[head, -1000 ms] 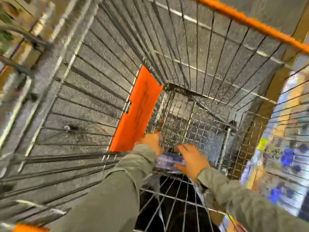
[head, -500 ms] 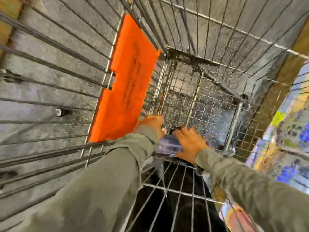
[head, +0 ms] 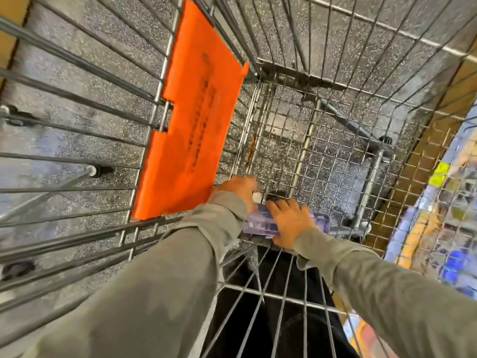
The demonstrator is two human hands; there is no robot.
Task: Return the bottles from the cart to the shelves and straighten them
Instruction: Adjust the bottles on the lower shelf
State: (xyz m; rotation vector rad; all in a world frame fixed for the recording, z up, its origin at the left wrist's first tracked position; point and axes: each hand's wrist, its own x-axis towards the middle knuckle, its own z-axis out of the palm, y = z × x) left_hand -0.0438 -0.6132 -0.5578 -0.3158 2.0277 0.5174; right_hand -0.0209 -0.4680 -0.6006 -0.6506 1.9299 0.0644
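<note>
The bottle (head: 260,224), clear violet plastic, lies on its side on the wire floor of the cart (head: 322,156), in the corner nearest you. Your right hand (head: 289,220) lies across its middle from above, fingers bent over the far side, grasping it. Bottle shows on either side of that hand. Your left hand (head: 236,189) is at the bottle's end, just left of the right hand. Its fingers are turned away from the camera, so it cannot be told whether it grips the bottle or only touches it.

Change noted: a second ago your right hand sat at the bottle's right end, with the body exposed between both hands. It has since slid over the middle. The bottle has not left the cart floor. Judgement: the grip is being settled, the lift has not begun, and the return to the shelves (head: 444,215) is outstanding.

Limits: a small pale thing beyond the left hand's fingers may be the cap, but this is not confirmed. The bottle's label is unreadable. Print on the orange flap (head: 196,112), beyond the left hand, is smeared. The shelves, right of your right hand, are blurred behind the wire.
</note>
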